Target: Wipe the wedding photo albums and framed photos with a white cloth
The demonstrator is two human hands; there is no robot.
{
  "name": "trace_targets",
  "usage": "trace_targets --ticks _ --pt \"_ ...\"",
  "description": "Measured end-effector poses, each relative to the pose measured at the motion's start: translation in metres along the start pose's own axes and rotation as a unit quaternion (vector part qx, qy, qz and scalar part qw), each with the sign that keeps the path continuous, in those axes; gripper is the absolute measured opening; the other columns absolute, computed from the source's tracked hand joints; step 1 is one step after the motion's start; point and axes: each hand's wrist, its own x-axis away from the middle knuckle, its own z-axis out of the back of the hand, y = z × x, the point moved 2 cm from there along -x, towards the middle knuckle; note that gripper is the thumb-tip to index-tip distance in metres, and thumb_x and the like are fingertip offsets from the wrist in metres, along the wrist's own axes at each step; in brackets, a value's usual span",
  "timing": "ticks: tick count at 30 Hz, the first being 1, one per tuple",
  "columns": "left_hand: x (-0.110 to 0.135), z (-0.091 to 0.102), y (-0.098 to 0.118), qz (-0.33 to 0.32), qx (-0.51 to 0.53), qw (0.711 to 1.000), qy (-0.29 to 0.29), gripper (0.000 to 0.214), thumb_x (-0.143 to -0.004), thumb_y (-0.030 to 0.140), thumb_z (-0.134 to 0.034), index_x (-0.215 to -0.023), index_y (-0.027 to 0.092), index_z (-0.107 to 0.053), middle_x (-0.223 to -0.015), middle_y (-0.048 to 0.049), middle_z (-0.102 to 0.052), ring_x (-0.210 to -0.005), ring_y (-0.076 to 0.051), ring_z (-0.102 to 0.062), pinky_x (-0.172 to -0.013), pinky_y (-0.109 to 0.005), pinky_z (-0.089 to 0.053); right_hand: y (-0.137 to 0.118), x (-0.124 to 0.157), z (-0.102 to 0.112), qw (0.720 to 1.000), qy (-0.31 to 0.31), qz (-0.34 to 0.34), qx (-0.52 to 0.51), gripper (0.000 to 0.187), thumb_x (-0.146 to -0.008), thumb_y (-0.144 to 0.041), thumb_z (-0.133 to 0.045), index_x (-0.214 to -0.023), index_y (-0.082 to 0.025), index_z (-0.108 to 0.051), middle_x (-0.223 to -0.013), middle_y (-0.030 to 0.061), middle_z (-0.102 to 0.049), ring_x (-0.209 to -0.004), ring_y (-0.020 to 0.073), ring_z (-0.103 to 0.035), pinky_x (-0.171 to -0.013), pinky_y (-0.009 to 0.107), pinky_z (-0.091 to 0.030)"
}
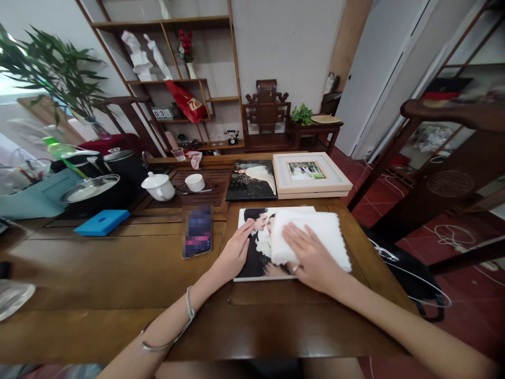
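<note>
- Cloth work on a photo panel (pixel 262 245) appears under way: a white cloth (pixel 325 239) covers its right side; what is finished cannot be told.
- The photo panel lies near the tabletop's (pixel 130 279) right edge, printed heads toward the far edge; long axis unclear.
- Left hand (pixel 235 251), fingers outstretched, rests at its left side, gripping nothing; right hand (pixel 315 258) lies flat on the white cloth.

Fuzzy cloth (pixel 330 235), glossy wooden table (pixel 130 273)

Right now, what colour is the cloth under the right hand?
Plain white cloth; shows best in the head view.
</note>
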Motion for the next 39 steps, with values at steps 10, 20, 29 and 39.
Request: trace_targets --ticks 10,20,29,39 --pt "0.001 0.001 -0.001 -0.010 0.002 1.000 -0.008 0.046 -0.099 0.019 -0.030 -0.143 0.017 -0.043 -0.153 -0.0112 -0.039 -0.144 -0.021 -0.033 -0.121 -0.043 -0.025 0.022 -0.008 0.004 0.994 0.012 0.060 -0.092 0.065 -0.078 -0.020 -0.051 -0.142 -0.010 -0.045 -0.148 0.0137 -0.045 -0.141 0.0232 -0.033 -0.118 0.051 -0.021" --pt "0.001 0.000 0.000 -0.013 -0.005 1.000 -0.012 0.047 -0.099 0.017 -0.028 -0.144 0.017 -0.041 -0.154 -0.0112 -0.037 -0.144 -0.021 -0.032 -0.121 -0.043 -0.026 0.053 -0.021 0.005 0.996 0.062 -0.045 -0.050 0.058 -0.082 -0.022 -0.049 -0.139 -0.010 -0.050 -0.144 0.0168 -0.050 -0.139 0.0276 -0.037 -0.115 0.056 -0.023" --pt "-0.001 0.003 0.005 -0.023 -0.014 0.999 -0.023 0.045 -0.100 0.018 -0.029 -0.143 0.016 -0.043 -0.153 -0.0127 -0.040 -0.144 -0.021 -0.033 -0.121 -0.043 -0.026 0.022 -0.017 0.018 0.977 -0.043 0.103 -0.179 0.061 -0.078 -0.017 -0.052 -0.139 -0.019 -0.050 -0.146 0.0078 -0.049 -0.138 0.0220 -0.039 -0.117 0.051 -0.022" --pt "0.001 0.001 0.002 -0.013 -0.005 1.000 -0.013 0.047 -0.099 0.018 -0.029 -0.144 0.017 -0.042 -0.154 -0.0110 -0.038 -0.144 -0.022 -0.032 -0.121 -0.044 -0.025 0.044 -0.029 -0.001 0.994 0.082 -0.052 -0.052 0.057 -0.080 -0.020 -0.050 -0.136 -0.009 -0.052 -0.143 0.0163 -0.050 -0.138 0.0288 -0.039 -0.114 0.056 -0.025"
